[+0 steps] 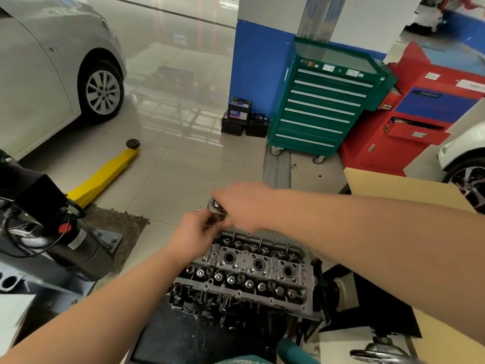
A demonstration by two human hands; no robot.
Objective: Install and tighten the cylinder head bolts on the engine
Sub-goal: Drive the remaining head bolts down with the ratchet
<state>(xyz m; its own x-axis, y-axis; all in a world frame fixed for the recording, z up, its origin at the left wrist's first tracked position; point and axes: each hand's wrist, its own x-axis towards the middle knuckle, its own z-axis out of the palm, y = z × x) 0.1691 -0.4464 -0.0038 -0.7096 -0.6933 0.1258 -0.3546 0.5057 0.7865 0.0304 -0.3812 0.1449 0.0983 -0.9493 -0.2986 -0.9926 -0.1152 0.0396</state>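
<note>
A grey cylinder head (252, 269) sits on the engine below me, its valve springs and three round plug wells showing. Both hands meet above its far left end. My right hand (244, 206) curls over the round chrome head of a ratchet (216, 207) from above. My left hand (194, 233) grips the tool just under that head; the socket or extension below is hidden by my fingers. Several small bolt heads dot the cylinder head's top face.
A green tool trolley (325, 101) and a red machine (414, 114) stand behind. A yellow lift arm (105, 174) lies on the tiled floor at left, near a grey car (52, 74). A black pump unit (52, 232) is at left, cardboard (393, 187) at right.
</note>
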